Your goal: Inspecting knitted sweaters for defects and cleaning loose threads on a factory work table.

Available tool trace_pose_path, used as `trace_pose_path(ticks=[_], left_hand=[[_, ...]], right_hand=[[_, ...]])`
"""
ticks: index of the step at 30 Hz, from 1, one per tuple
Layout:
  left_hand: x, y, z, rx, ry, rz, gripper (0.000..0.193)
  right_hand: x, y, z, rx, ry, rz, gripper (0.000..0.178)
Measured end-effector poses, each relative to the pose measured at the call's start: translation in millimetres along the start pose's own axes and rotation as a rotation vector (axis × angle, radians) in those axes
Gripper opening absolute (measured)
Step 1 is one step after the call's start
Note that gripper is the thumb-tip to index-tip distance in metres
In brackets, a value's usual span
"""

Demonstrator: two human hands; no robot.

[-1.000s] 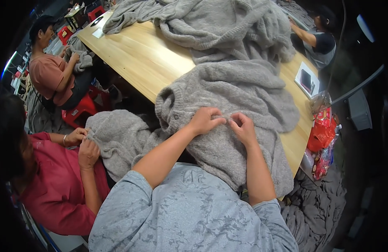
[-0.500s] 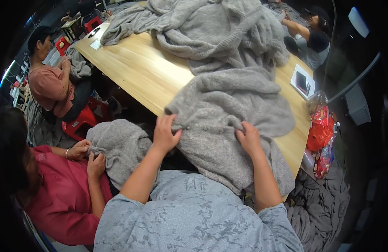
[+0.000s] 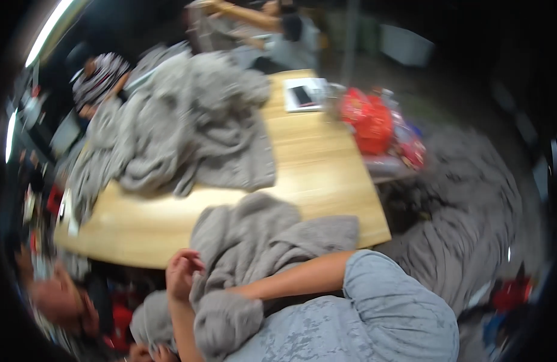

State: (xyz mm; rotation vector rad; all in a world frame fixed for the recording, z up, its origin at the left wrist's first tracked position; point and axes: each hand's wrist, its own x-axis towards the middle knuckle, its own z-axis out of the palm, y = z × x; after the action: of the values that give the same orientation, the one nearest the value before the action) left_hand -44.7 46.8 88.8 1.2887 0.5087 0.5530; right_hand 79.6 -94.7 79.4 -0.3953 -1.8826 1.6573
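Observation:
A grey knitted garment (image 3: 245, 232) lies bunched over the table's near edge, and part of it hangs in a rounded fold by my lap. My left hand (image 3: 185, 269) is raised at the garment's left side, its fingers loosely bent and apart, with nothing seen in them. Across the front of my body reaches my right forearm (image 3: 302, 276), pointing left. The grey cloth hides my right hand, so its fingers do not show. The picture is smeared by motion, and the garment's buttons cannot be made out on this piece.
More grey knitwear (image 3: 182, 120) is heaped on the wooden table (image 3: 314, 175). A dark phone (image 3: 302, 95) rests on something white at the far corner. Red bags (image 3: 372, 123) stand beside the right edge. Grey cloth (image 3: 453, 223) is piled at the right. Co-workers sit at the left and far side.
My view has swung to the right. Both hands were on the garment's buttoned edge; now my left hand is off that edge and raised, and my right arm reaches leftward into the cloth.

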Motion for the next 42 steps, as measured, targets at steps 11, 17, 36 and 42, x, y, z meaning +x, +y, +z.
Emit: trace_pose_path(ticks=[11,17,36,42], left_hand=[[63,-108,-18,0.804,0.497,0.438,0.008],[59,-91,2,1.099,0.432,0.418,0.004],[46,-90,2,1.147,0.509,0.546,0.007],[42,-85,7,1.157,0.53,0.548,0.008]], right_hand=[[-495,-316,-76,-1.526,2.211,0.625,0.057],[-625,-327,33,-1.809,2.8,0.801,0.066],[-110,21,-77,-1.025,1.021,0.192,0.017],[-101,44,-83,-0.973,1.007,0.149,0.007]])
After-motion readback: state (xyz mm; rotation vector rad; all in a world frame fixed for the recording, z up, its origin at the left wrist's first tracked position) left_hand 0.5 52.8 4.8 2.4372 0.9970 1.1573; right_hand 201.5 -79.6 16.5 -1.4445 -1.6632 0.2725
